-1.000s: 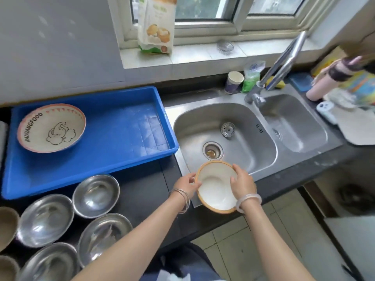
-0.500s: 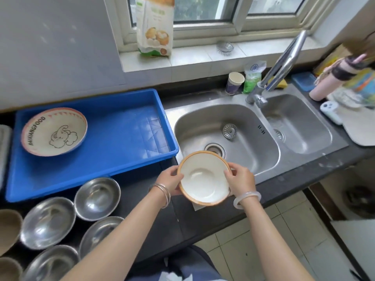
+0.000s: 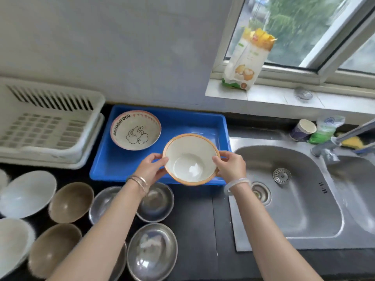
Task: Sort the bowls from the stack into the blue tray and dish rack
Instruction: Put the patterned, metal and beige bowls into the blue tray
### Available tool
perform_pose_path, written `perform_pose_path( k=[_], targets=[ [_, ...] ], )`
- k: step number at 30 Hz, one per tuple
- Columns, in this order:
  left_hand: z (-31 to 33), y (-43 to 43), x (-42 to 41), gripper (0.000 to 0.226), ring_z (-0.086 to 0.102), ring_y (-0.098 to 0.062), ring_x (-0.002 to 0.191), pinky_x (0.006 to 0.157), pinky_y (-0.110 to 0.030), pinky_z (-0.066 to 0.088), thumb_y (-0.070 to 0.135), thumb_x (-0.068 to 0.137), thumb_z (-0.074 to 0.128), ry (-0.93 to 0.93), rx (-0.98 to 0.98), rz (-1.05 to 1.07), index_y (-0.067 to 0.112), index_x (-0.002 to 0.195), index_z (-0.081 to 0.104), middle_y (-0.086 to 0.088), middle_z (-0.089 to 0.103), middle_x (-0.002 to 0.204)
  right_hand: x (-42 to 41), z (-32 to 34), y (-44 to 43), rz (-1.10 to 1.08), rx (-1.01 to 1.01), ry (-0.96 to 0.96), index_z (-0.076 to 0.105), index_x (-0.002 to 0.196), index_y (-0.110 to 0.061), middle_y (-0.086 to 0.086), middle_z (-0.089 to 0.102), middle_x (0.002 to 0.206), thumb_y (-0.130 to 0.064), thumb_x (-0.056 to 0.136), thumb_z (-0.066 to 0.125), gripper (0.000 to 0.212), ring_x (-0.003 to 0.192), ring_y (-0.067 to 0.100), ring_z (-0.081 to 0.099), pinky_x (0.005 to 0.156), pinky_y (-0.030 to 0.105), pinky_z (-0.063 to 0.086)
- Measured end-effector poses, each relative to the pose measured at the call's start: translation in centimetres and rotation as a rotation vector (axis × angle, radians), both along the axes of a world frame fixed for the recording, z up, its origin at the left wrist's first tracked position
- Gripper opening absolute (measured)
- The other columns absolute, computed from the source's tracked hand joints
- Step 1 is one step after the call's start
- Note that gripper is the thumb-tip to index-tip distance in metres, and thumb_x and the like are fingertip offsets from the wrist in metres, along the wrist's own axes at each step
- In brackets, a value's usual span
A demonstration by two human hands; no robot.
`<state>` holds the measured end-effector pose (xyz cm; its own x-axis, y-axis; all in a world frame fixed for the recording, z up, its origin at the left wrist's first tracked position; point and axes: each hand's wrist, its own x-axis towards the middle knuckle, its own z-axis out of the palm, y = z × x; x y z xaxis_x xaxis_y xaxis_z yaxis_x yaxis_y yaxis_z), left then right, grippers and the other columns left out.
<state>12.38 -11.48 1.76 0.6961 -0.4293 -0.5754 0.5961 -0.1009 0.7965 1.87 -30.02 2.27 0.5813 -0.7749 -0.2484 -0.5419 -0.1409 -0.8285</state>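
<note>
Head view — orange-rimmed bowl (image 3: 190, 159) between left hand (image 3: 151, 168) and right hand (image 3: 230, 167), pinch grips on its rim — over blue tray (image 3: 121, 163).

In front of you is a plain grey wall (image 3: 121, 47). Down low is a black table (image 3: 194, 230) with a shiny metal sink (image 3: 300, 216) set in it on your right. Daylight comes in through the window (image 3: 304, 27) above a white sill (image 3: 263, 98), and green leaves show outside.
</note>
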Motion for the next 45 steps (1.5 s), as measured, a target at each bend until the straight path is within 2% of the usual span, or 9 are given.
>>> perform_pose_path(
  k=[9, 16, 21, 24, 31, 36, 38, 41, 45],
  targets=[
    [-1.6, 3.9, 9.9, 0.034, 0.054, -0.018, 0.093, 0.069, -0.019, 0.052, 0.001, 0.092, 0.045, -0.106, -0.052, 0.324, 0.004, 0.125, 0.052, -0.001, 0.058, 0.091, 14.9, -0.5, 4.0, 0.156, 0.028, 0.011, 0.074, 0.092, -0.009, 0.0, 0.066, 0.072, -0.013, 0.079, 0.06, 0.02, 0.045, 0.008, 0.06, 0.059, 0.033, 0.061],
    [-4.7, 4.2, 15.6, 0.037, 0.052, -0.033, 0.115, 0.103, -0.044, 0.042, 0.0, 0.091, 0.045, -0.174, 0.104, 0.353, 0.003, 0.127, 0.053, -0.018, 0.054, 0.13, 21.3, -2.6, 5.4, 0.17, -0.01, 0.094, 0.072, 0.083, -0.005, 0.019, 0.073, 0.087, -0.015, 0.08, 0.061, 0.015, 0.08, 0.035, 0.069, 0.077, 0.048, 0.057],
    [-5.9, 3.9, 16.8, 0.038, 0.054, -0.033, 0.116, 0.101, -0.039, 0.043, 0.004, 0.091, 0.043, -0.215, 0.237, 0.342, 0.008, 0.127, 0.055, -0.013, 0.059, 0.128, 23.1, -3.8, 5.9, 0.184, 0.004, 0.157, 0.07, 0.078, -0.012, 0.013, 0.072, 0.082, -0.014, 0.083, 0.059, 0.012, 0.071, 0.028, 0.065, 0.072, 0.033, 0.056],
    [-6.8, 3.8, 17.1, 0.037, 0.054, -0.031, 0.114, 0.093, -0.032, 0.042, 0.006, 0.092, 0.043, -0.213, 0.278, 0.357, 0.01, 0.126, 0.056, -0.011, 0.06, 0.126, 23.8, -4.5, 6.1, 0.202, 0.018, 0.19, 0.071, 0.082, -0.008, 0.006, 0.063, 0.071, -0.014, 0.086, 0.056, 0.016, 0.065, 0.023, 0.056, 0.06, 0.025, 0.043],
    [-8.1, 3.6, 17.2, 0.033, 0.055, -0.032, 0.113, 0.087, -0.03, 0.041, 0.004, 0.092, 0.042, -0.256, 0.327, 0.366, 0.006, 0.121, 0.058, -0.014, 0.061, 0.123, 24.0, -5.7, 6.1, 0.214, -0.041, 0.195, 0.071, 0.087, -0.005, 0.019, 0.071, 0.088, -0.012, 0.086, 0.053, 0.02, 0.066, 0.024, 0.054, 0.076, 0.04, 0.055],
    [-8.0, 3.5, 16.9, 0.034, 0.057, -0.03, 0.111, 0.09, -0.031, 0.043, 0.005, 0.091, 0.044, -0.302, 0.381, 0.384, 0.008, 0.122, 0.059, -0.012, 0.063, 0.122, 23.5, -5.9, 6.1, 0.254, -0.036, 0.166, 0.07, 0.09, -0.008, 0.011, 0.065, 0.076, -0.017, 0.09, 0.048, 0.024, 0.069, 0.022, 0.054, 0.06, 0.032, 0.048],
    [-7.7, 3.6, 16.7, 0.031, 0.06, -0.027, 0.107, 0.087, -0.029, 0.044, 0.004, 0.089, 0.047, -0.325, 0.41, 0.439, 0.009, 0.115, 0.063, -0.011, 0.066, 0.118, 23.2, -5.7, 6.1, 0.234, -0.003, 0.148, 0.068, 0.09, -0.001, 0.023, 0.065, 0.081, -0.019, 0.09, 0.044, 0.03, 0.067, 0.023, 0.05, 0.069, 0.044, 0.056],
    [-7.4, 4.0, 15.9, 0.032, 0.061, -0.024, 0.109, 0.096, -0.036, 0.048, 0.006, 0.088, 0.05, -0.293, 0.348, 0.459, 0.01, 0.118, 0.062, -0.008, 0.066, 0.119, 22.0, -5.0, 6.1, 0.223, 0.082, 0.109, 0.063, 0.09, 0.003, 0.026, 0.066, 0.089, -0.021, 0.089, 0.039, 0.034, 0.074, 0.037, 0.06, 0.08, 0.058, 0.053],
    [-7.0, 5.4, 12.8, 0.038, 0.059, -0.018, 0.104, 0.095, -0.031, 0.047, 0.015, 0.09, 0.054, -0.226, 0.283, 0.377, 0.011, 0.127, 0.054, -0.004, 0.061, 0.121, 18.9, -3.4, 5.9, 0.244, 0.157, 0.058, 0.064, 0.098, -0.013, 0.016, 0.067, 0.102, -0.024, 0.093, 0.04, 0.027, 0.09, 0.033, 0.066, 0.078, 0.044, 0.057]
  ],
)
